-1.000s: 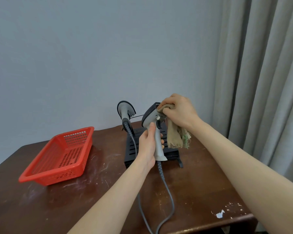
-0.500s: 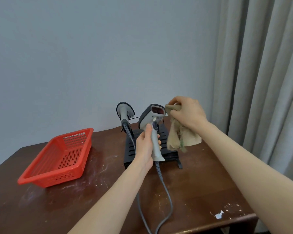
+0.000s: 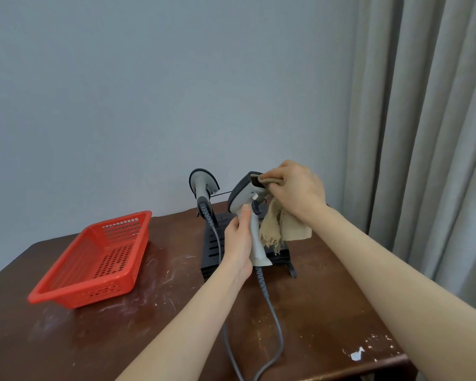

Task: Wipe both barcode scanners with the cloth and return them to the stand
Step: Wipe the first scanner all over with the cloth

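My left hand [image 3: 238,243] grips the pale handle of a grey barcode scanner [image 3: 245,196], held upright above the black slotted stand [image 3: 212,243]. My right hand [image 3: 296,191] holds a beige frayed cloth [image 3: 282,229] and presses a fold of it against the scanner's front window. The rest of the cloth hangs below that hand. A second grey scanner [image 3: 202,185] sits upright at the stand's back left, its head facing away. Both scanners trail grey cables [image 3: 272,312] toward the table's front edge.
A red perforated plastic basket [image 3: 94,259] stands on the left of the dark scratched wooden table [image 3: 121,339]. Grey curtains [image 3: 423,133] hang at the right, close to the table's edge. A plain wall rises behind the stand.
The right hand pulled the cloth off the scanner's head to the right, baring the window, then came back and now presses the cloth on the window. The left hand kept its grip.
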Motion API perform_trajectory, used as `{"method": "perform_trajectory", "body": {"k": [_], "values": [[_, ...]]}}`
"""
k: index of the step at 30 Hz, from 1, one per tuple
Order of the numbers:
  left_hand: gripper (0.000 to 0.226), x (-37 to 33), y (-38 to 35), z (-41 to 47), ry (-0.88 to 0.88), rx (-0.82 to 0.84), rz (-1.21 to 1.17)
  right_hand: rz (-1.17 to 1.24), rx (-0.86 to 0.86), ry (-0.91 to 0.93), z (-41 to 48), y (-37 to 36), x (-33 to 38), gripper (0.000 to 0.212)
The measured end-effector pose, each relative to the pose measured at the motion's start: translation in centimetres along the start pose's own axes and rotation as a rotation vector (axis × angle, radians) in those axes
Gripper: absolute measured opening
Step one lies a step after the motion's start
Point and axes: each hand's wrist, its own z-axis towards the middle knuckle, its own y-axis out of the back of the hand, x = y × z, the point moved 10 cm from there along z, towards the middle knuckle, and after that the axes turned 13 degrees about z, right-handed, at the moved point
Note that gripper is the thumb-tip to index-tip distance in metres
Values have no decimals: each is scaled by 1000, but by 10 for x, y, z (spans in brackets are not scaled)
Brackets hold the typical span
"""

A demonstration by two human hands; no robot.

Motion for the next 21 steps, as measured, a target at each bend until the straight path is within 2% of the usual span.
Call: {"method": "perform_trajectory", "body": {"k": [2, 4, 8, 10, 18, 21], "values": [[39, 1, -2, 2, 0, 22, -14, -100, -14, -30, -1, 4, -8, 28], [39, 1, -4, 1, 7, 33, -34, -79, -28, -53, -2, 4, -10, 28], [42, -1, -5, 1, -1, 38, -37, 217, 7, 6, -1, -3, 5, 29], [43, -3, -5, 1, -12, 26, -29, 284, 21, 22, -1, -5, 10, 28], [38, 5, -2, -2, 25, 20, -75, -190, 22, -51, -3, 8, -4, 30], [38, 3, -1, -2, 16, 13, -82, -92, -8, -46, -3, 11, -4, 22]]}}
